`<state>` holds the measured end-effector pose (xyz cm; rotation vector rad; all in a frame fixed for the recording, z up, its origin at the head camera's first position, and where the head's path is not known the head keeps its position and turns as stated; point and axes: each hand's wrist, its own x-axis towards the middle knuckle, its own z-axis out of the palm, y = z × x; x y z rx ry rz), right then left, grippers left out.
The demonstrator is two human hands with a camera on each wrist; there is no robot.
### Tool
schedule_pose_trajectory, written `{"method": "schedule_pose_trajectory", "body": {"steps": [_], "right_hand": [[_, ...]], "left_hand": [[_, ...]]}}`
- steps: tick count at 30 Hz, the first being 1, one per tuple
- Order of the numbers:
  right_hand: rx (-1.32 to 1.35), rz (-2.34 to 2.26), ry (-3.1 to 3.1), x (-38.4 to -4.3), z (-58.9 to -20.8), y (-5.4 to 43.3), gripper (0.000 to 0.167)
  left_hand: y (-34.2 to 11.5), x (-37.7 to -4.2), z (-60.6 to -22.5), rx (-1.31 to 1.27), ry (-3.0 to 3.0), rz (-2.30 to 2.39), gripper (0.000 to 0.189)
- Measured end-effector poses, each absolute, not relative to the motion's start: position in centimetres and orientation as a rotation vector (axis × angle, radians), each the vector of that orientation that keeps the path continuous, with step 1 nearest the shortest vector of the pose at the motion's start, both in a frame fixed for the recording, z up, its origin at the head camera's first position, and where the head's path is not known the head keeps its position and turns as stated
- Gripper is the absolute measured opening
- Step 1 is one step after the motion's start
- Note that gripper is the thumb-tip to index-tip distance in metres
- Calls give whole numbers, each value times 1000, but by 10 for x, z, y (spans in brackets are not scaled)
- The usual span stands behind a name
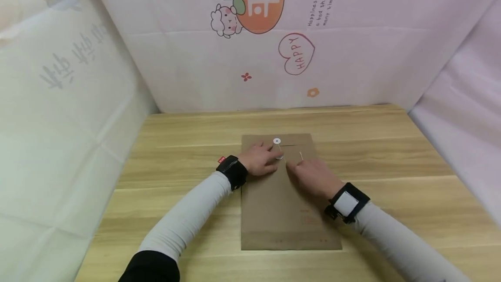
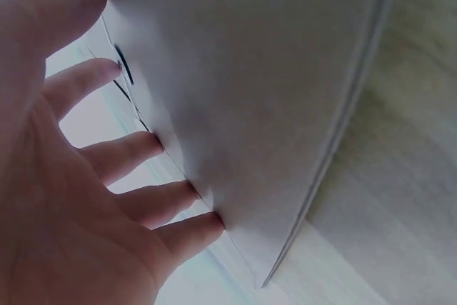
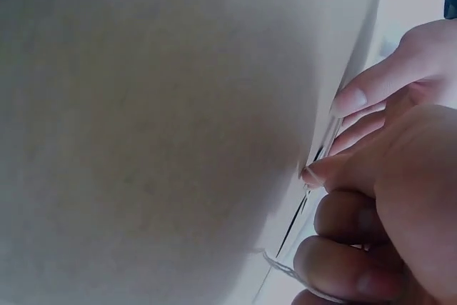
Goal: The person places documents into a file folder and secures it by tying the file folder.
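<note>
A brown paper document envelope (image 1: 270, 212) lies flat on the table, its flap end away from me. One white round button (image 1: 277, 141) sits on the flap; a second one below it is mostly hidden by my left fingers. My left hand (image 1: 258, 159) rests on the envelope with spread fingertips, the index finger at the lower button. My right hand (image 1: 315, 177), to its right, has curled fingers that pinch the thin white string (image 3: 285, 271). In the left wrist view, the left fingers (image 2: 121, 155) touch the paper.
The wood-grain table (image 1: 176, 216) extends around the envelope on all sides. A printed white cloth (image 1: 188, 73) hangs behind the table, with more cloth at the left and right. Black straps with small devices circle both wrists.
</note>
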<state>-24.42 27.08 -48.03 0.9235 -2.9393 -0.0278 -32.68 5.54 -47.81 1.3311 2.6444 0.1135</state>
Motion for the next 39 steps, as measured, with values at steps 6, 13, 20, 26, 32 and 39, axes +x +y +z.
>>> {"method": "schedule_pose_trajectory", "body": {"steps": [6,13,20,26,32,39], "right_hand": [[935,121,-3016,-246,-476,269,7],[907,498,-3116,-248,-475,266,19],[809,811,-3189,-246,-472,257,38],[843,982,-3198,-247,-469,251,37],[797,1089,-3208,-247,-467,248,30],[754,1218,-3173,-242,-469,228,15]], "left_hand": [[55,-327,-474,1305,2632,142,56],[57,-326,-472,1273,2625,101,56],[54,-326,-470,1250,2606,164,57],[50,-335,-473,1254,2553,268,61],[40,-339,-473,1271,2499,352,70],[29,-336,-472,1123,2534,403,78]]}}
